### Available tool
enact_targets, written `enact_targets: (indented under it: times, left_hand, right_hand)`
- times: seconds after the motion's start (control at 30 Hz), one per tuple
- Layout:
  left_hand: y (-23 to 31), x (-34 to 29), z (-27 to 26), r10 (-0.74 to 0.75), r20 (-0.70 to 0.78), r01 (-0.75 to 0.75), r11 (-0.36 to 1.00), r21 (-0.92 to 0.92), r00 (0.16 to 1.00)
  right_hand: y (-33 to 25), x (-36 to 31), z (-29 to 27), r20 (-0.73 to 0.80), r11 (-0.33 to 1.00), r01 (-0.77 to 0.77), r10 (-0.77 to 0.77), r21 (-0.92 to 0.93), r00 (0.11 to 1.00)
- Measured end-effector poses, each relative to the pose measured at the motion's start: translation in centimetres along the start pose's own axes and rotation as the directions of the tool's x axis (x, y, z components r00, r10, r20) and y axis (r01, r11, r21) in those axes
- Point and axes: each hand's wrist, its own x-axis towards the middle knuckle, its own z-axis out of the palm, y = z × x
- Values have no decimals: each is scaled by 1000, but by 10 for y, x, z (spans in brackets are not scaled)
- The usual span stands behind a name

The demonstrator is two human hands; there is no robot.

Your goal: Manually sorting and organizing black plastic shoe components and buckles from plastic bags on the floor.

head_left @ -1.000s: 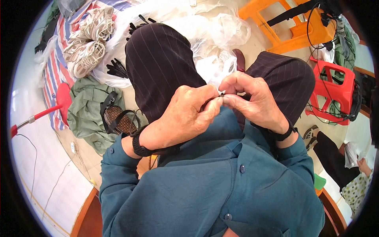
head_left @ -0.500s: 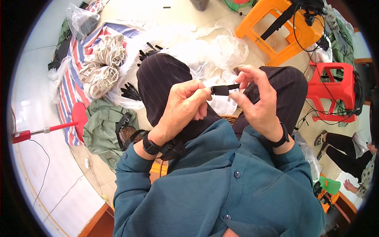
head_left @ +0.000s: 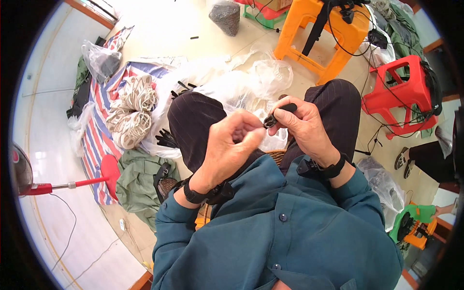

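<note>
Head view: the right hand (head_left: 308,130) grips a black strap (head_left: 288,107) between thumb and fingers. The strap is positioned above the gap between the knees, its buckle (head_left: 269,121) end directed toward the left hand (head_left: 226,145). The left fingers are curled beside that end; whether they grip it cannot be determined. A wicker basket (head_left: 276,155) sits below the hands. Clear plastic bags (head_left: 270,72) lie beyond the knees.
</note>
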Motion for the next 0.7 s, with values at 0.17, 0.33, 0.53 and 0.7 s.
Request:
enact_targets:
  times: [0.17,0.33,0.53,0.7]
  left_hand:
    - [0,-1,-3,141,-157,-141,990,15,977]
    - [-7,0,7,47,84,-25,968,-248,995]
    - [-10,-4,7,2,-23,-7,974,-229,1000]
    - [-17,-3,-21,-15,-210,-56,943,-328,978]
  right_hand:
    - [3,-7,-2,90,956,-28,1,292,996]
    - [9,-7,-3,98,975,-19,-3,221,995]
    - [8,-4,-10,-32,990,22,-18,140,999]
    - [8,21,-48,-176,947,3,57,321,983]
